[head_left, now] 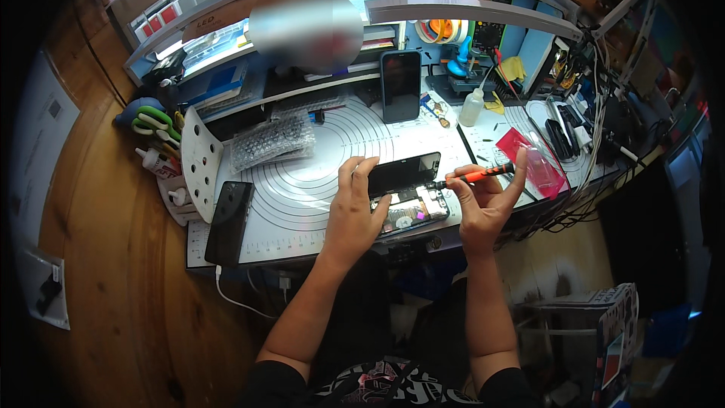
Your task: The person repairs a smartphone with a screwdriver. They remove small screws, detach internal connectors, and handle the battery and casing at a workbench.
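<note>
An opened smartphone (414, 213) lies near the front edge of the mat, its inner boards and battery showing. Its dark screen panel (408, 171) is tilted up along the far side. My left hand (351, 215) grips the phone's left end, fingers behind the panel's edge and thumb over the inside. In my right hand (482, 215) an orange and black screwdriver (477, 176) is pinched between thumb and fingers, one finger raised at its back end. The driver's tip points at the phone's upper right inside, close to the panel; whether it touches a screw cannot be made out.
A black phone (229, 215) with a white cable lies at the left. Behind are bubble wrap (273, 142), an upright phone (400, 87) and a dropper bottle (472, 107). A pink pouch (535, 162) and tangled cables lie right. A shelf (325, 83) bounds the back.
</note>
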A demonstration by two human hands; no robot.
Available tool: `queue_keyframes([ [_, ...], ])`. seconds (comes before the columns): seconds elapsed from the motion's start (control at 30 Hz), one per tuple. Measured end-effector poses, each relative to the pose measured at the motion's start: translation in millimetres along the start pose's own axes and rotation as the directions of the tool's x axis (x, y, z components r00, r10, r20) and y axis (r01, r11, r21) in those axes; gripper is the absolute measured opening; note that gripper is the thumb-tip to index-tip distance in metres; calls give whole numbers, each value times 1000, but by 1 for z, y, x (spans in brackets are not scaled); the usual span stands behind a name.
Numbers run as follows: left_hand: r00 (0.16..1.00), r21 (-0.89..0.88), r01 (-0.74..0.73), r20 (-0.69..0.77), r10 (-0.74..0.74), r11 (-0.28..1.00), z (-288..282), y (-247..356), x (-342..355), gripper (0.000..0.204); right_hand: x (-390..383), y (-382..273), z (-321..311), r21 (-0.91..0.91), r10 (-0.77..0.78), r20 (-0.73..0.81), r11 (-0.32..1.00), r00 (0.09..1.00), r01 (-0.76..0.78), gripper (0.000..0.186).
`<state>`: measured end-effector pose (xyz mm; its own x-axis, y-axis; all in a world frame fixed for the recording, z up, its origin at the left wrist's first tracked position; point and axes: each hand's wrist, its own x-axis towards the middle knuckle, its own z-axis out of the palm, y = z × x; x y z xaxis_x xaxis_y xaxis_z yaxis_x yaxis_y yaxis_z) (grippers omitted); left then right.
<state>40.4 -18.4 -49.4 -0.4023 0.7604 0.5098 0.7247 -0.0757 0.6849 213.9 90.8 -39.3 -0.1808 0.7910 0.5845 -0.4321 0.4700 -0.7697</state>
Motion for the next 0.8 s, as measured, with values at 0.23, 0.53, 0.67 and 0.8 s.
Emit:
queue_keyframes([
  [0.23,1000,20,5,0,-5,1000,-1,0,-1,68,-8,23,8,-94,-3,163,995,987,19,96],
  [0.53,1000,-11,6,3,-5,1000,-2,0,0,68,-10,25,9,-129,-12,220,991,975,41,91],
  [0.67,1000,-41,14,8,-13,999,-2,1,0,68,-10,26,9,-121,-23,228,991,973,52,91],
  [0.8,1000,-29,12,13,-12,1000,-1,2,1,68,-10,27,8,-121,-22,237,991,971,52,91],
])
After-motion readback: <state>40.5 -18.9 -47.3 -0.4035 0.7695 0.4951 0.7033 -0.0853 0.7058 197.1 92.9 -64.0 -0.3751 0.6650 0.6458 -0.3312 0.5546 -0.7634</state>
